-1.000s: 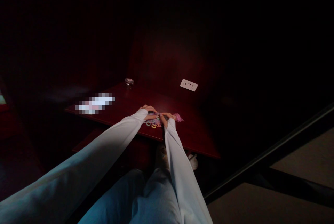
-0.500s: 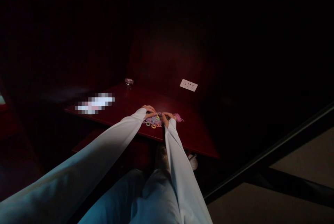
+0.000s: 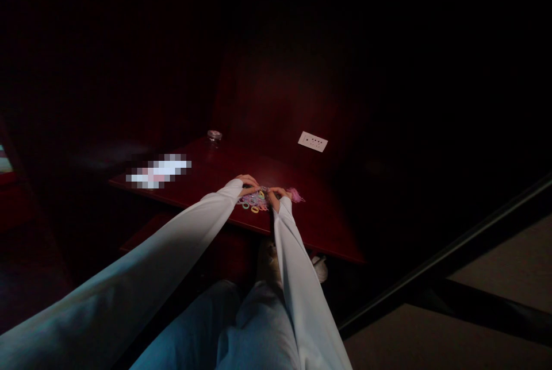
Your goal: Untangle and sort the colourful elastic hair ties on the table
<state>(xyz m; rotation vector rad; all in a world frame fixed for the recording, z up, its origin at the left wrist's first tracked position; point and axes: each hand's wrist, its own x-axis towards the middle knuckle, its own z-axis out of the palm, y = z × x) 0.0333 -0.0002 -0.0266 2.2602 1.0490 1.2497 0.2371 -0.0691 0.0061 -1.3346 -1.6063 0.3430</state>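
Observation:
Small coloured hair ties [image 3: 254,209] lie in a loose pile near the front edge of the dark red table, mostly purple, with yellow, green and orange ones among them. Above the pile, my left hand [image 3: 248,182] has its fingers bent and pinched towards the right. My right hand [image 3: 276,194] faces it closely, its fingertips pinched too. A pale purplish hair tie [image 3: 264,189] seems to be between the two sets of fingertips, small and partly hidden. Just right of my right hand lies a pink stringy bundle [image 3: 295,195].
A clear lidded jar [image 3: 214,137] stands at the table's back left corner. A blurred-out white and pink item [image 3: 159,171] lies on the left of the table [image 3: 319,226]. On the back wall is a white socket plate [image 3: 313,141]. Surroundings are very dark.
Both hands stay almost in place over the pile, with only slight finger movement. The whole view has shifted very slightly.

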